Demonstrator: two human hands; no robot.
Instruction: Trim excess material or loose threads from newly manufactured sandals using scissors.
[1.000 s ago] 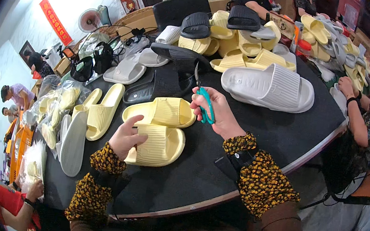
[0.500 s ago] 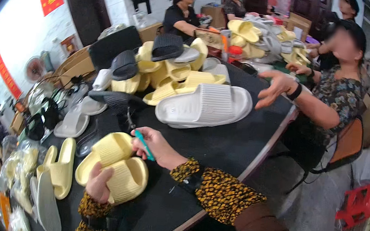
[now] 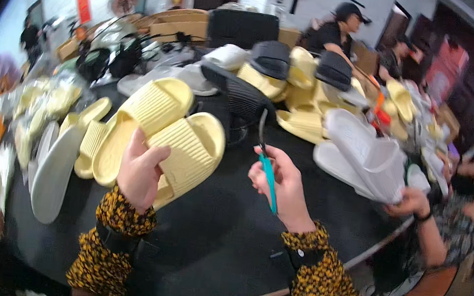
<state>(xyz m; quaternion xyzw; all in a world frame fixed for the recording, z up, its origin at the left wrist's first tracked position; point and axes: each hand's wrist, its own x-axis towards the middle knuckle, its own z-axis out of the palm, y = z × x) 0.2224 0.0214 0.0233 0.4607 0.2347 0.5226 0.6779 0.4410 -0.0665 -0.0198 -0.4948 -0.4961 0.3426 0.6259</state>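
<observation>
My left hand (image 3: pixel 140 174) grips a pair of pale yellow slide slippers (image 3: pixel 184 150) with ribbed straps, tilted side by side above the black table (image 3: pixel 225 247). The thumb lies against the near slipper; the other fingers are partly hidden. To the right, my right hand (image 3: pixel 281 183) is closed around a teal-handled tool (image 3: pixel 267 178) with a thin, curved dark tip pointing up and away. I cannot make out its exact kind. That tip stands apart from the yellow pair and overlaps a black slipper (image 3: pixel 243 97) farther back.
More yellow slippers (image 3: pixel 302 123) and black ones are piled at the back. On the right, a co-worker's hand (image 3: pixel 410 203) holds a pair of light grey slippers (image 3: pixel 360 154). Grey and yellow slippers (image 3: pixel 56 176) and plastic-bagged pairs (image 3: pixel 35 102) lie at left.
My view has swung left. My right hand and the tool have moved away from the yellow slippers, which are now raised and tilted. The co-worker's hand has taken hold of the grey slippers.
</observation>
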